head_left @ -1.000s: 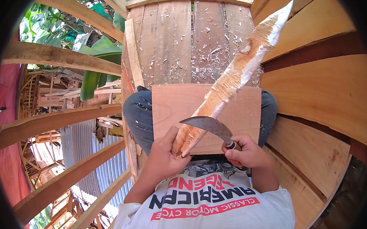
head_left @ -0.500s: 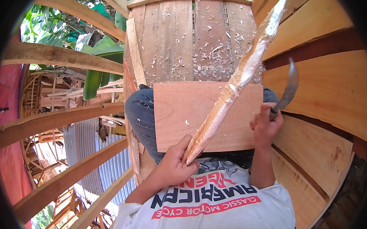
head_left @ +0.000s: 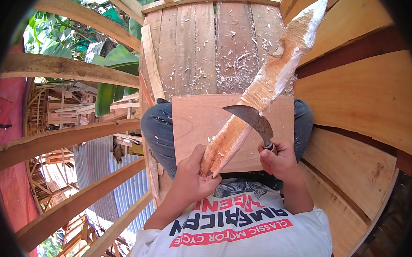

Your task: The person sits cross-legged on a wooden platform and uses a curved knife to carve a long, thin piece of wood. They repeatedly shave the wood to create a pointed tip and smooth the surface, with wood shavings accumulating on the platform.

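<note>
A long, rough-hewn piece of wood (head_left: pixel 263 82), pale along its edge and brown on its broad face, slants up to the right and tapers to a point. My left hand (head_left: pixel 189 174) is closed round its near end. In my right hand (head_left: pixel 279 159) is a sickle (head_left: pixel 255 119) with a dark curved blade, gripped by its short handle. The blade lies across the wood's lower middle, its tip toward the left; whether it touches cannot be told. Beneath, a flat wooden board (head_left: pixel 192 124) rests across my lap.
Pale shavings lie scattered over the plank floor (head_left: pixel 184 51) ahead. A slatted wooden railing (head_left: pixel 73 133) runs along the left, with banana leaves (head_left: pixel 116 63) and corrugated sheets (head_left: pixel 95 174) beyond it. Wide wooden planks (head_left: pixel 356 92) form the wall close on my right.
My right hand has brought the sickle from the right side leftward over the wood. The wood has been rolled so its broad brown face shows. My left hand keeps its hold.
</note>
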### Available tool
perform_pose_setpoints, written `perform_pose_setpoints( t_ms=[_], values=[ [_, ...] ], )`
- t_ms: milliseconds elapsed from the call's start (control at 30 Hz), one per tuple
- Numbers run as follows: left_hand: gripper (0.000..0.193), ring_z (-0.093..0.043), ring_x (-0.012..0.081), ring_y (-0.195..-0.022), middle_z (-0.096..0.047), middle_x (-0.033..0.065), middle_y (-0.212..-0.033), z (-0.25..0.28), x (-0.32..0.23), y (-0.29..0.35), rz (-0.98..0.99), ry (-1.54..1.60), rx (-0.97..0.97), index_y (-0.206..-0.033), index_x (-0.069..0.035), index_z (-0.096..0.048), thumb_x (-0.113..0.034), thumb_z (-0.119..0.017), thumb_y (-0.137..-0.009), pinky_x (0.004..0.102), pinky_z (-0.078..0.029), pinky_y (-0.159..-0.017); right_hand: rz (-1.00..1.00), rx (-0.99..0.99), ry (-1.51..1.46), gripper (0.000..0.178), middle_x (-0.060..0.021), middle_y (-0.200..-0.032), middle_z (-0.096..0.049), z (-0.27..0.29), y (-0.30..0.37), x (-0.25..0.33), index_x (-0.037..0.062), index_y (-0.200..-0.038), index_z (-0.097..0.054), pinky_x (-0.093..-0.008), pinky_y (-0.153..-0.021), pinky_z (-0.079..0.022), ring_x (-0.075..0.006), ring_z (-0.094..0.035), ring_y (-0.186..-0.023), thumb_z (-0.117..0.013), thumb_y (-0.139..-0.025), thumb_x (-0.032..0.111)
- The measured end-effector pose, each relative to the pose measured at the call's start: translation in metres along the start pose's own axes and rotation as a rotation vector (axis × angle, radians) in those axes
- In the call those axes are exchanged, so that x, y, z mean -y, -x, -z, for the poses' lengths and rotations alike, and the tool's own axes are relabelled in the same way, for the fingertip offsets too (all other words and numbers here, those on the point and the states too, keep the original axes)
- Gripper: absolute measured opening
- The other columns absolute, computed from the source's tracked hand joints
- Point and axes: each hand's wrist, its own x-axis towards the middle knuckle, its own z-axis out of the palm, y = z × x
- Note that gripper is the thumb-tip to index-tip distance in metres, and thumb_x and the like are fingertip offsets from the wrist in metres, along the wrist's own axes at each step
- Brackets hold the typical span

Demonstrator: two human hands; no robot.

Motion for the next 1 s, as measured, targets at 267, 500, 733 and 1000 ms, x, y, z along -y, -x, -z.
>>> perform_pose_setpoints(
  t_ms=[267, 500, 733, 1000],
  values=[
    [0.034, -0.05, 0.0121, -0.068, -0.051, 0.0065, -0.072, 0.014, 0.004, 0.002, 0.27, 0.486, 0.478, -0.098, -0.002, -0.051, -0.003, -0.065, -0.068, 0.0259, -0.041, -0.063, 0.942, -0.634, 0.966, 0.029, 0.0053, -0.056, -0.046, 0.009, -0.023, -0.026, 0.0041, -0.076, -0.056, -0.0257, -0.041, -0.029, -0.004, -0.039, -0.046, -0.07, -0.088, 0.026],
    [0.031, -0.046, 0.0102, -0.068, -0.049, 0.0059, -0.072, 0.017, 0.003, -0.001, 0.195, 0.102, 0.131, -0.094, -0.002, -0.051, -0.003, -0.065, -0.067, 0.0255, -0.039, -0.062, 0.163, -0.206, -0.05, 0.026, 0.0013, -0.055, -0.049, 0.023, 0.016, 0.008, 0.003, -0.079, -0.053, -0.0213, -0.037, -0.033, -0.0047, -0.045, -0.042, -0.067, -0.091, 0.022],
    [0.031, -0.056, 0.0183, -0.061, -0.056, 0.0117, -0.071, -0.004, -0.011, 0.002, 0.006, -0.027, 0.041, -0.093, -0.002, -0.052, -0.005, -0.067, -0.067, 0.0283, -0.045, -0.06, -0.049, 0.077, 0.016, 0.02, 0.004, -0.056, -0.05, 0.003, 0.008, 0.004, 0.0031, -0.081, -0.056, -0.0239, -0.04, -0.031, -0.0044, -0.045, -0.045, -0.07, -0.086, 0.016],
    [0.033, -0.051, 0.0131, -0.067, -0.051, 0.0058, -0.071, -0.007, -0.005, 0.011, 0.183, 0.356, 0.378, -0.098, -0.002, -0.051, -0.003, -0.065, -0.069, 0.0262, -0.042, -0.062, 0.7, -0.749, 0.372, 0.025, 0.0028, -0.054, -0.049, 0.029, -0.019, -0.013, 0.0052, -0.082, -0.052, -0.0268, -0.037, -0.032, -0.0069, -0.041, -0.04, -0.07, -0.088, 0.022]
  ],
)
